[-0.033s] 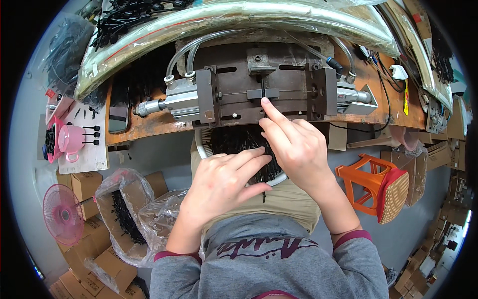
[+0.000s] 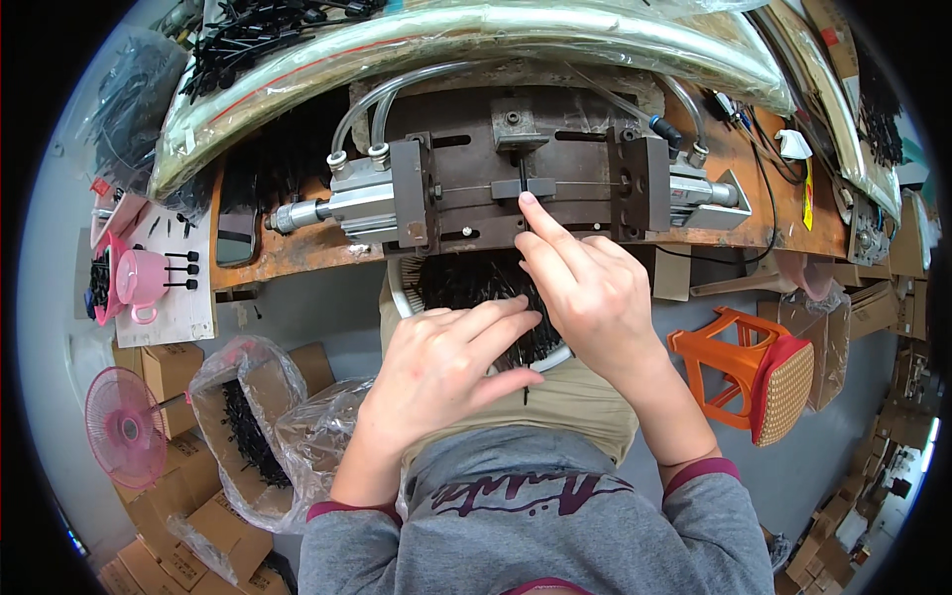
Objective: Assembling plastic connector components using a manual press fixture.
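My right hand (image 2: 595,297) reaches up to the metal clamping fixture (image 2: 575,213). Its index finger is stretched out, the tip touching a thin black rod (image 2: 525,174) at the small grey jaws (image 2: 539,186). Its other fingers are bent, and the thumb is hidden. Lower and to the left, my left hand (image 2: 441,367) hovers palm down over a white basin (image 2: 400,288) full of thin black parts (image 2: 466,278). Its fingers are loosely stretched, the thumb apart; I see nothing gripped there. The basin rests at my lap, partly covered by both hands.
Air cylinders (image 2: 362,206) with clear hoses flank the fixture on the wooden bench (image 2: 793,208). A phone (image 2: 237,238) and a pink cup (image 2: 141,276) are at the left. Below stand a pink fan (image 2: 126,426) and a plastic-lined box (image 2: 213,397); an orange stool (image 2: 729,362) is at the right.
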`<state>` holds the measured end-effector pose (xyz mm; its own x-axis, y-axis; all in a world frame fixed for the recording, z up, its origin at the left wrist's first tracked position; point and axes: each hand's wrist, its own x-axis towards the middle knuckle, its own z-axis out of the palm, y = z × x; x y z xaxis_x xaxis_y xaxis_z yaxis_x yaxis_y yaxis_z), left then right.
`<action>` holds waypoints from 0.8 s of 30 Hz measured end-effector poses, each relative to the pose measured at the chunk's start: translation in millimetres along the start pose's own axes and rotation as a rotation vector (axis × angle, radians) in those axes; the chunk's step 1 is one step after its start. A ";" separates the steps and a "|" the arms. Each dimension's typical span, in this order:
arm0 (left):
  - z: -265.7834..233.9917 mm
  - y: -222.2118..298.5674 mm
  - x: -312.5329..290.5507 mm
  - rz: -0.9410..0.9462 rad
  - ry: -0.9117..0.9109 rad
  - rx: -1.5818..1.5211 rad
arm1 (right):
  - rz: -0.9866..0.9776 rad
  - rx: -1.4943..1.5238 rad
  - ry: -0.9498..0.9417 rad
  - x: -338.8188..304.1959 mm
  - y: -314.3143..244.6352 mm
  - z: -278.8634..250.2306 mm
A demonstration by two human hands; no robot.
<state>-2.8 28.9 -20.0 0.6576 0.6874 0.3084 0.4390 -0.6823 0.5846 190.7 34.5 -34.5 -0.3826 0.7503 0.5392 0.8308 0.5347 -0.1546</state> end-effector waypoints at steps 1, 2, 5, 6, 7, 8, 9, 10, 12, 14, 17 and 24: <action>-1.6 0.7 0.3 0.006 -0.003 -0.022 | 0.007 -0.031 -0.024 4.7 -0.3 -2.6; -2.5 1.8 0.3 0.012 -0.007 -0.044 | 0.009 -0.036 -0.051 6.0 -1.2 -5.1; -1.3 1.7 -0.3 0.059 0.035 -0.083 | 0.008 -0.027 -0.092 10.2 -3.4 -10.1; -1.3 3.0 1.5 0.066 0.072 -0.083 | 0.007 -0.025 -0.108 10.8 -4.0 -11.9; -0.9 2.6 2.3 0.075 0.094 -0.085 | 0.006 -0.023 -0.123 11.5 -3.7 -12.8; 0.0 1.5 2.9 0.084 0.116 -0.087 | -0.007 -0.034 -0.145 13.0 -3.1 -14.2; -1.0 1.2 3.3 0.092 0.135 -0.088 | -0.012 -0.047 -0.158 14.4 -4.2 -15.5; -3.0 2.1 5.1 0.104 0.164 -0.090 | -0.008 -0.065 -0.186 14.7 -5.2 -17.7; -8.0 2.4 3.5 0.112 0.186 -0.069 | -0.015 -0.014 -0.194 22.0 -1.0 -23.7; -10.7 -1.5 0.2 0.133 0.229 -0.056 | 0.008 0.197 -0.170 40.1 13.3 -31.4; -13.0 -8.8 -8.5 0.132 0.288 -0.073 | 0.108 0.379 0.042 101.4 31.7 -47.0; -11.1 -8.5 -11.9 0.160 0.350 -0.155 | 0.300 -0.122 0.089 246.8 116.7 -17.8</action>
<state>-21.2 29.3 -20.2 0.4508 0.6369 0.6254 0.2332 -0.7603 0.6063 200.4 275.2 95.3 -0.0816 0.8271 0.5561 0.9452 0.2411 -0.2199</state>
